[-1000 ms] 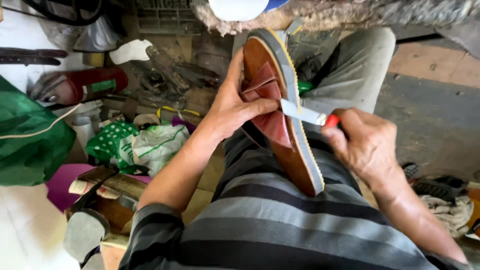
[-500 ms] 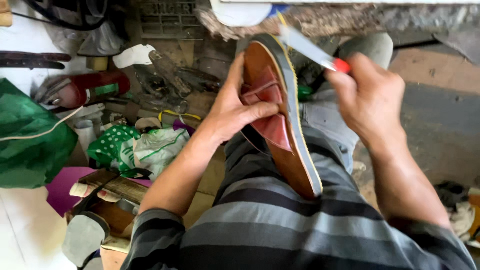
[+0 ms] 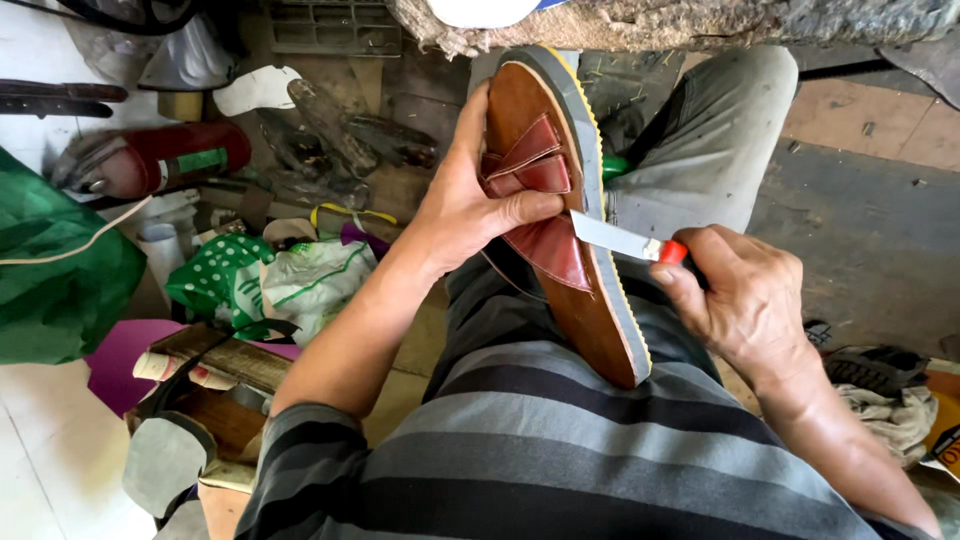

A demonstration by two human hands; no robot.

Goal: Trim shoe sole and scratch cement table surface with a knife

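A brown leather sandal (image 3: 590, 310) with red-brown straps and a grey sole edged in yellow stitching lies lengthwise on my lap. My left hand (image 3: 465, 205) grips it at the straps, thumb pressed across them. My right hand (image 3: 745, 300) holds a knife (image 3: 625, 240) with a red handle; the blade tip touches the sandal's edge just beside my left thumb.
Clutter lies on the floor to the left: a green bag (image 3: 55, 265), a spotted green cloth (image 3: 225, 280), a red cylinder (image 3: 170, 160), shoe soles and scraps (image 3: 330, 130), a box with tools (image 3: 215, 385). A rough stone edge (image 3: 700, 25) runs along the top.
My right hand lifted the knife up and away from the sandal, then brought it back down so the blade meets the sandal's edge again. The left hand stayed on the straps.
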